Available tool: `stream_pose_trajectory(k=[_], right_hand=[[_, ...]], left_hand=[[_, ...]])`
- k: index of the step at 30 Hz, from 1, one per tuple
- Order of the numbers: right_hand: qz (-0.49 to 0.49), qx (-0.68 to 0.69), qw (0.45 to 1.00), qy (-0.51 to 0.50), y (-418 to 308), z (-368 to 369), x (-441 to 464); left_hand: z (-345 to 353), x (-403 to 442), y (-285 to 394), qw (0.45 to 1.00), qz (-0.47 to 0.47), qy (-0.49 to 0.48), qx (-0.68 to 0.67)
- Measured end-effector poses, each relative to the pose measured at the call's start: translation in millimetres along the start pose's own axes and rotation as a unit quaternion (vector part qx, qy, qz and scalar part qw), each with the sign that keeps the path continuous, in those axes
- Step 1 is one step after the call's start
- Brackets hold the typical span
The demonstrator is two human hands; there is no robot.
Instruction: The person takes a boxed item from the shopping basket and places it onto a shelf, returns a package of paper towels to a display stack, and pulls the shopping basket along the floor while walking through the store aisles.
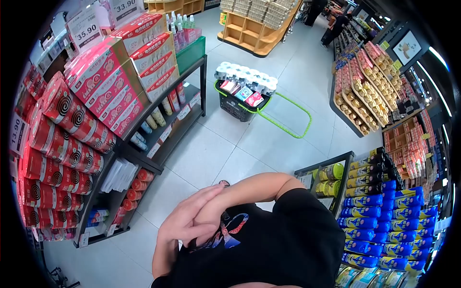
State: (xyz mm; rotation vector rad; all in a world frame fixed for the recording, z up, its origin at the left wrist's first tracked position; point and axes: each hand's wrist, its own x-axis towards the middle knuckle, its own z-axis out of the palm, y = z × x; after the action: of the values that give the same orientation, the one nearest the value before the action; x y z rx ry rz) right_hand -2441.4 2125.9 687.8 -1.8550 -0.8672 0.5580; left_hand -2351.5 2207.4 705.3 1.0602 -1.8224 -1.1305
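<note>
In front of my body, my left hand point(182, 218) is wrapped over my right hand point(209, 216) near the wrist. The left fingers lie across the top, with the thumb below. Most of my right hand is covered, so its fingers do not show. Ahead on the tiled floor stands a dark shopping basket point(235, 109), out of reach of both hands. Its green pull handle point(307, 126) is extended towards the right. Inside are colourful packs point(246, 94), and a plastic-wrapped white multipack point(246, 77) rests across its far side.
To the left, a shelf holds red cylindrical packs point(72, 113) and pink boxes point(108, 86). Blue cans point(361, 223) are stacked at the right, beside a dark rack point(322, 162). Farther off are a wooden display point(242, 36), slanted goods shelves point(360, 91) and a person point(338, 26).
</note>
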Motion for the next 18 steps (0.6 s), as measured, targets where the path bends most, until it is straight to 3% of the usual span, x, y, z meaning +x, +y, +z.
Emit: stream_pose_trajectory(k=[6, 13, 18], right_hand=[[-0.019, 0.068, 0.995, 0.074, 20, 26, 23], [-0.031, 0.15, 0.975, 0.163, 48, 61, 23], [-0.033, 0.107, 0.964, 0.242, 70, 91, 16]], left_hand=[[5, -2, -10, 0.997, 0.053, -0.058, 0.002], [17, -29, -19, 0.999, 0.0, -0.02, -0.027], [23, -40, -28, 0.997, -0.035, -0.023, -0.068]])
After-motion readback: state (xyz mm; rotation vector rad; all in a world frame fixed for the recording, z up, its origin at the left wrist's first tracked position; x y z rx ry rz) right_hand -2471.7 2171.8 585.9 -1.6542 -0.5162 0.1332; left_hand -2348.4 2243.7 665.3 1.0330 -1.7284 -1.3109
